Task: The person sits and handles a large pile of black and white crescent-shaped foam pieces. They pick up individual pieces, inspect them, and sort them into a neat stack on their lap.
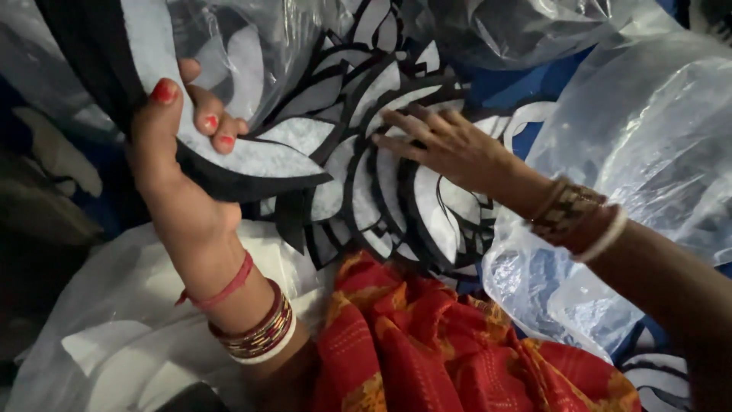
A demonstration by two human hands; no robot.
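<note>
My left hand (171, 145), with red-painted nails and bangles at the wrist, is shut on a large petal-shaped piece of white felt with a black edge (252, 160), lifting it up at the left. My right hand (446, 145), fingers spread, lies flat on the middle of a black-and-white cut-out flower pattern (366, 183) made of several layered petals. The pattern lies spread in front of me, above my red and orange patterned cloth (442, 343).
Clear plastic bags (648, 152) bulge at the right and across the top. Another plastic bag with white sheets inside (107, 336) lies at the lower left. Blue fabric (499, 88) shows under the pattern. The far left is dark.
</note>
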